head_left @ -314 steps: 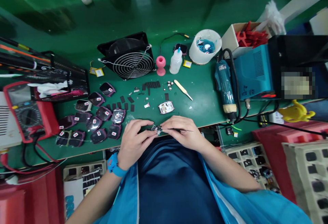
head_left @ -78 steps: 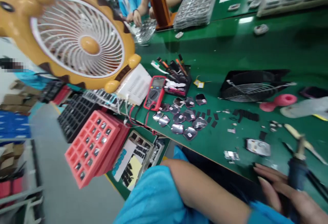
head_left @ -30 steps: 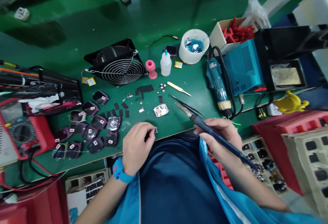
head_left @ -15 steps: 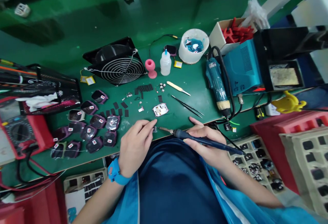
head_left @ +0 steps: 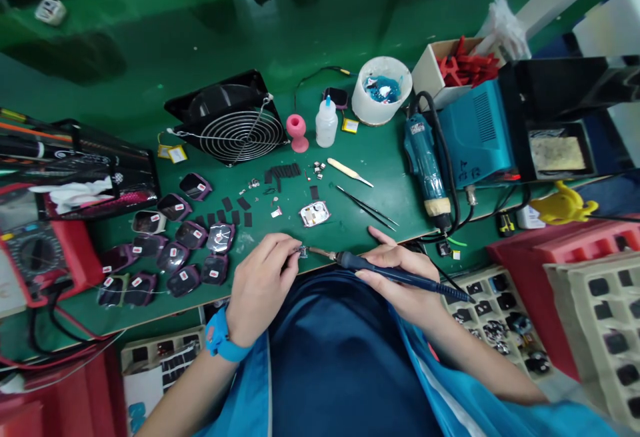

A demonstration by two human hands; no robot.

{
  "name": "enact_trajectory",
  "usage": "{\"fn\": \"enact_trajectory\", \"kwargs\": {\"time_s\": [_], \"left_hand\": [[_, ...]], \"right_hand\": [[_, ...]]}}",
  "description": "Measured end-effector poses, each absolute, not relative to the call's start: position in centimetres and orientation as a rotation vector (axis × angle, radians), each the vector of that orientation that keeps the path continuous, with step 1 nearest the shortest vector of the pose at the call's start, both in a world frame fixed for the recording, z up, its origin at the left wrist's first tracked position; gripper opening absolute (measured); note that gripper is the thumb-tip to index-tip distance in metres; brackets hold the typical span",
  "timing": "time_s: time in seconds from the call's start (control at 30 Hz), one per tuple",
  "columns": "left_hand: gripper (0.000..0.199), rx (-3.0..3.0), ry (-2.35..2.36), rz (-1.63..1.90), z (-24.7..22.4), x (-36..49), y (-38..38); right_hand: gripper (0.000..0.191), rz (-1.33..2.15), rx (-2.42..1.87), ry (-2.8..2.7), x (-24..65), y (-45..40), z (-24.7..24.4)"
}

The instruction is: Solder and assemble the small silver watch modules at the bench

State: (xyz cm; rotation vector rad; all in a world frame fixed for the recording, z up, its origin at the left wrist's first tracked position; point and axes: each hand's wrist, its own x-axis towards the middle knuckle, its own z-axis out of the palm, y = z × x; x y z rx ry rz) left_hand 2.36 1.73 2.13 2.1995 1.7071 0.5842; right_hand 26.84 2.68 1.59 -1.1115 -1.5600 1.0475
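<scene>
Green workbench is spanning mid-frame; near its lower-centre edge, the right hand is gripping a slim dark-blue soldering iron, long axis sloping gently down to frame right, tip pointing frame left. Left hand is curling at a tiny silvery component, grip unclear. Soldering is seemingly in hand, next move probably calling for steady tip contact.

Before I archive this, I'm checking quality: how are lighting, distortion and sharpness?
Head view: pale glints on a watch face; dark patches across the far green surface; wide-angle stretching near the red multimeter, whose markings look soft; soldering iron clear in outline; the small part by the left hand too tiny to make out.
</scene>
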Motion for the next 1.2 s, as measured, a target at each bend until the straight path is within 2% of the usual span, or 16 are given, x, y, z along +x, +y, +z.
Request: {"fn": "enact_trajectory", "kwargs": {"time_s": [1.2], "left_hand": [[0.014,2.235,1.714,0.639,1.34,2.20,1.43]], "right_hand": [[0.015,1.030,-1.075,-1.615,27.22,2.82,1.40]]}}
